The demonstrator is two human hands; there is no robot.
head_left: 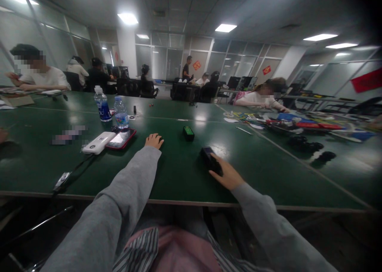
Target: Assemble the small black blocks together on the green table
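Note:
My left hand (154,140) rests palm down on the green table, its fingers slightly bent and apart, with nothing in it. My right hand (227,172) grips the near right end of a black box-shaped device (206,154), thumb on the near side and fingers over the far side. A dark panel shows on the device's top; its exact kind is unclear. Between and beyond my hands sits a small black device with a bright green top (188,132). To the left of my left hand lies a red-edged phone (121,138), touching a white power bank (98,143).
Two plastic bottles, one blue-labelled (103,106) and one clear (121,114), stand behind the phone. A cable with a silver piece (62,181) runs toward the table's front edge. Cables and tools (298,122) are heaped at right, near black objects (307,144). People sit across the table.

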